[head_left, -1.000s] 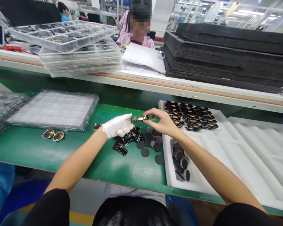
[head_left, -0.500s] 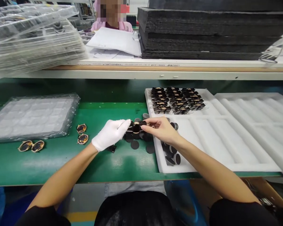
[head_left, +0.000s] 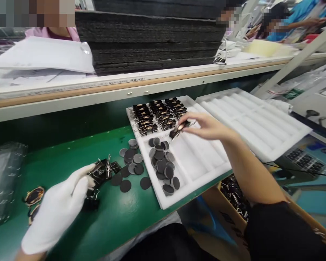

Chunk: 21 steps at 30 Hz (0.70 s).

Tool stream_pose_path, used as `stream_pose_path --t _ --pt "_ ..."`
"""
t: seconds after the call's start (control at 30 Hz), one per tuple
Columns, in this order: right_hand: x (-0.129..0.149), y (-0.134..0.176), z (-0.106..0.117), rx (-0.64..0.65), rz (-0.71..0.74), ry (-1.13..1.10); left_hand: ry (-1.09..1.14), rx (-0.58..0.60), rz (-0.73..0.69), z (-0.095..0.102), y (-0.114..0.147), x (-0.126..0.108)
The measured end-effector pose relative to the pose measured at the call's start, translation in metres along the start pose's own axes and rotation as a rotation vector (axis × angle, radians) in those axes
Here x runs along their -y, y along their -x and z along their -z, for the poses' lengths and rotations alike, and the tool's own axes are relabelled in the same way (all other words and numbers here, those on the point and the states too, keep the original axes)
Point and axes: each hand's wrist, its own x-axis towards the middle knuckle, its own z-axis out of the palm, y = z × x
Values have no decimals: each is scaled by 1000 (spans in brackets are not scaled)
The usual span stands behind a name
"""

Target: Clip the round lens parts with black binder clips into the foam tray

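Your gloved left hand, lower left, is curled at the black binder clips; can't tell if it's gripping any. Mid-frame, your right hand pinches a clipped piece above the white tray. Looks like the hold-over-tray step; setting down there calls for steady fingers near those clipped rows.

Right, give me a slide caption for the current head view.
Right hand holds a clipped piece over a white foam tray, gloved left hand at black binder clips.
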Motion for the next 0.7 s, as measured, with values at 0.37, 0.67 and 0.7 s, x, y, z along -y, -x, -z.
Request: stream_pose_path --t 0.37,0.67,0.7 --pt "-162 22 24 -282 -330 335 -7 59 155 -6 -8 3" --pt "-154 26 9 -366 -278 429 -19 44 114 -3 -8 5" --pt "-145 26 9 -394 -264 446 -23 18 106 1 -7 7"
